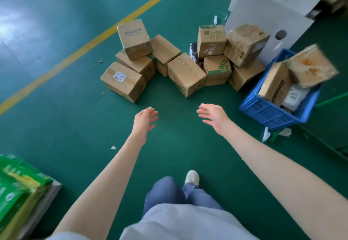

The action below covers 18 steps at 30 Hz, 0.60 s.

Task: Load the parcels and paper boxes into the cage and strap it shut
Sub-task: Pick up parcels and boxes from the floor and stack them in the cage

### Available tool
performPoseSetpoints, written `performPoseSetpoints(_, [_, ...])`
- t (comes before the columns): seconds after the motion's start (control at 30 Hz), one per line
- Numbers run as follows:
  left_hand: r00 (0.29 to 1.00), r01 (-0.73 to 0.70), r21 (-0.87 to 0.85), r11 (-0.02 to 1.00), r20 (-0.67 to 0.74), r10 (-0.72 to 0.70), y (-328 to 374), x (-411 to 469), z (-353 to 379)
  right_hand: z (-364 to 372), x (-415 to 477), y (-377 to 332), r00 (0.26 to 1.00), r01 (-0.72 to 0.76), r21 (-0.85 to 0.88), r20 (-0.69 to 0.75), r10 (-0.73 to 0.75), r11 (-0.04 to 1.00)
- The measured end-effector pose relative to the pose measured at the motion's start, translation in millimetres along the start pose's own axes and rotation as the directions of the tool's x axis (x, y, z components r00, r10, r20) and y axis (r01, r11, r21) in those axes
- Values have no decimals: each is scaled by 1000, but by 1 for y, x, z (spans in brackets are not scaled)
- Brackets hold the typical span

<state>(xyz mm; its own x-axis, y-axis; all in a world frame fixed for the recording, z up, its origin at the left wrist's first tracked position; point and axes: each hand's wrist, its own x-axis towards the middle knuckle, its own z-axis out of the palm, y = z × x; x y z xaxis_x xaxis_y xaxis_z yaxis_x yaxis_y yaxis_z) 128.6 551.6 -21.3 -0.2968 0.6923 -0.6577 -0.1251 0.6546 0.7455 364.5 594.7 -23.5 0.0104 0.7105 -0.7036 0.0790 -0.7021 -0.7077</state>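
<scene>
On the green floor (56, 117), dead ahead of the person, a loose heap of cardboard boxes (185, 74) sits, approx a dozen, some stacked, some tipped on edge. Nearest on the left side: the labelled box (123, 81), flat on the floor, white sticker up. One box rides on top of the left cluster, the top box (134, 39), tilted. Right of the heap, a blue crate (267, 111) holds more cartons plus a grey parcel (294, 96); the blurred box (312, 65) is above its far rim, tilted.

Both arms are stretched fwd over bare floor, short of the heap. Left hand (144, 121): fingers loose and slightly spread, gripping nothing. Right hand (213, 116): same, fingers extended, palm facing in, nothing held. Hands are apart, near the centre box but not touching it.

A yellow line (90, 45) runs diagonally behind the heap, a white panel (263, 13) stands at the back right, and green packs (17, 179) lie at bottom left.
</scene>
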Motion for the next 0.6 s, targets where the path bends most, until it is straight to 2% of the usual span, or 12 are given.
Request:
performPoseSetpoints(0.3, [999,-13,-10,1000,38,13,81,114,98,-40,122,-92,999,-10,15,-41,11,1000])
performPoseSetpoints(0.4, [999,27,-16,1000,42,-26,116,187,133,-46,194,-134,997,-42,0,-64,42,999])
performPoseSetpoints(0.5, [998,29,-31,999,54,-27,134,223,146,-47,227,-154,996,-53,-12,-79,52,999])
performPoseSetpoints(0.6, [992,111,-13,994,54,-110,162,282,171,-45,287,-186,987,-137,-38,-89,133,990])
